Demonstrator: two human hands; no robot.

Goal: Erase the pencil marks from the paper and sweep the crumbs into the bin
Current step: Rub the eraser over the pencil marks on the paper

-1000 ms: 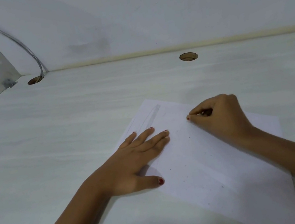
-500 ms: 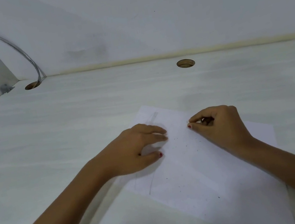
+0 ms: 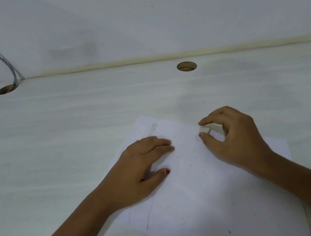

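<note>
A white sheet of paper (image 3: 200, 189) lies on the pale desk in front of me. Faint pencil lines run along its left side, and a small curved mark sits just below my right thumb. Dark eraser crumbs (image 3: 190, 165) are scattered over the sheet's middle. My right hand (image 3: 235, 137) pinches a small white eraser (image 3: 204, 129) between thumb and forefinger near the sheet's far edge. My left hand (image 3: 144, 165) rests on the paper's left part with its fingers bent, holding nothing. No bin is in view.
The desk (image 3: 71, 143) meets a white wall at the back. Two round cable holes pierce it, one at the far left (image 3: 6, 89) with grey cables coming out, one in the middle back (image 3: 186, 66). A side panel stands at the far left.
My left hand went from lying flat with spread fingers to a bent pose on the sheet. My right hand's fingers loosened, and the eraser now shows. The view tilted down a little.
</note>
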